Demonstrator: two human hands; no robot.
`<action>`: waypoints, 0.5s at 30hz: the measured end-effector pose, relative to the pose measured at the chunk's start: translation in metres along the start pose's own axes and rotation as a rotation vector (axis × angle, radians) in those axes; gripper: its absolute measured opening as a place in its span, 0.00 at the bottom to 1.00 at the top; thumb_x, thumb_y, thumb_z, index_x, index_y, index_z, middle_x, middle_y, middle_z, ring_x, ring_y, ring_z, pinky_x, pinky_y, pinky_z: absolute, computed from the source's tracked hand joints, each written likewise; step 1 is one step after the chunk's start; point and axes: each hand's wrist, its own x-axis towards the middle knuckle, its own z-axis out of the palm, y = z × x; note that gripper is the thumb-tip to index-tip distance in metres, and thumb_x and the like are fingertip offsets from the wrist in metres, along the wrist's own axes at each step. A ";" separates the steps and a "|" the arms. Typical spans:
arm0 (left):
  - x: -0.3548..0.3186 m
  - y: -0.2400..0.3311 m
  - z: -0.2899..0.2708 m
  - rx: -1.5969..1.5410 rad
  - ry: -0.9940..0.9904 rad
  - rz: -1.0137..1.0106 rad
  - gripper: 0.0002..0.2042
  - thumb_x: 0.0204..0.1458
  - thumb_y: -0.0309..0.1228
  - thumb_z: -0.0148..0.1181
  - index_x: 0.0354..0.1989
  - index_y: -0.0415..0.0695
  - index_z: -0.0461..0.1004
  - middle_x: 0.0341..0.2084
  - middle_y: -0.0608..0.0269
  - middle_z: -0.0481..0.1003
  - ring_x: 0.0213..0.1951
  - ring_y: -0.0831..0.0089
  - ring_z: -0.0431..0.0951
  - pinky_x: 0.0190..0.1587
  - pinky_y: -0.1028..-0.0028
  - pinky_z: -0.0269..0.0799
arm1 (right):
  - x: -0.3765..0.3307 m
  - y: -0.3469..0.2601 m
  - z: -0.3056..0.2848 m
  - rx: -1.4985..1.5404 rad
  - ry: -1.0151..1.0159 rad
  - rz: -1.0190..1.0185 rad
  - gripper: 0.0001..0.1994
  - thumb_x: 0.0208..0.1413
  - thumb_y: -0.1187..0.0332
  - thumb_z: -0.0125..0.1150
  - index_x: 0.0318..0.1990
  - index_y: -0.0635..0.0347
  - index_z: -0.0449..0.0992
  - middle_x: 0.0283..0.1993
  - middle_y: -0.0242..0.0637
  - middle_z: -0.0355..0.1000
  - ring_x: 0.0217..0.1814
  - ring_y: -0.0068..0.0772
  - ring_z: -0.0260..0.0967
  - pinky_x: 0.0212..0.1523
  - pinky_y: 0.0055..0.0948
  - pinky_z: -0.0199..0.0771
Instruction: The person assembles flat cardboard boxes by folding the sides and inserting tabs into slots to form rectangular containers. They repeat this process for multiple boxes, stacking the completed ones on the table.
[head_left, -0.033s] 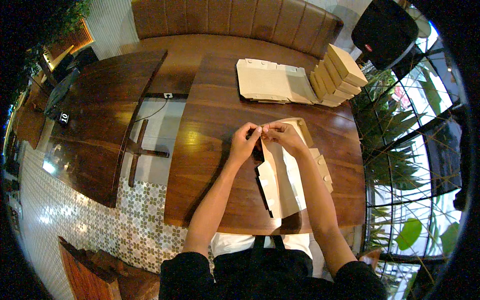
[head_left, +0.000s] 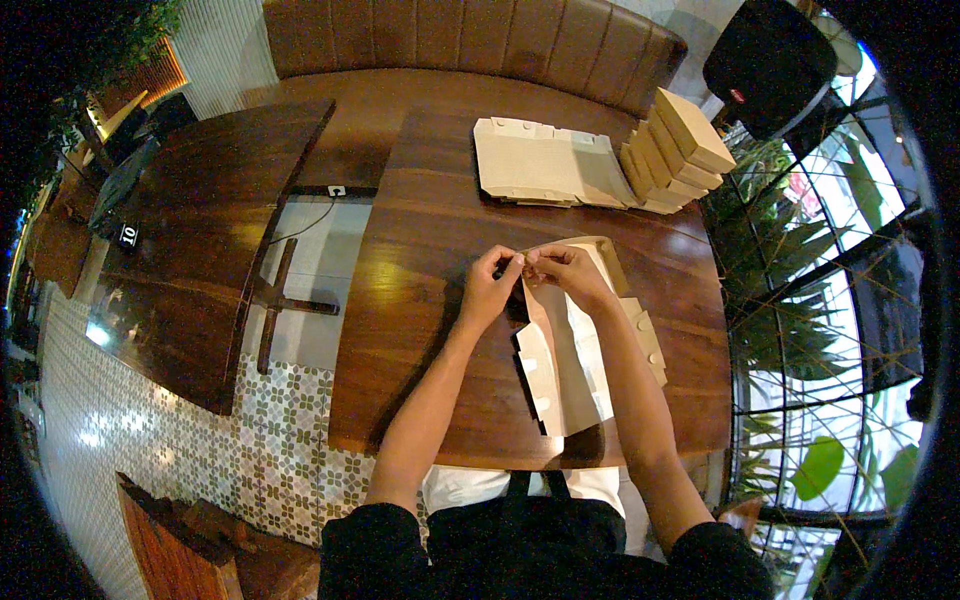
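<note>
Brown wooden table [head_left: 420, 250] bore one part-folded cardboard box [head_left: 571, 380], corner apparently pinched by fingertips of left hand [head_left: 488, 288] and right hand [head_left: 568, 272]; uneven pulling risked tearing it.

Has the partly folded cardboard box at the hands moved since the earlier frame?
No: the partly folded cardboard box shows no shift against the near edge of the wooden table.
</note>
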 end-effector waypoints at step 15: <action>-0.008 -0.002 0.010 0.047 0.185 -0.024 0.08 0.52 0.27 0.71 0.31 0.35 0.80 0.22 0.65 0.80 0.26 0.83 0.76 0.29 0.77 0.73 | -0.028 -0.010 0.042 -0.568 0.394 -0.224 0.09 0.56 0.72 0.71 0.43 0.66 0.86 0.37 0.39 0.85 0.37 0.24 0.82 0.42 0.25 0.82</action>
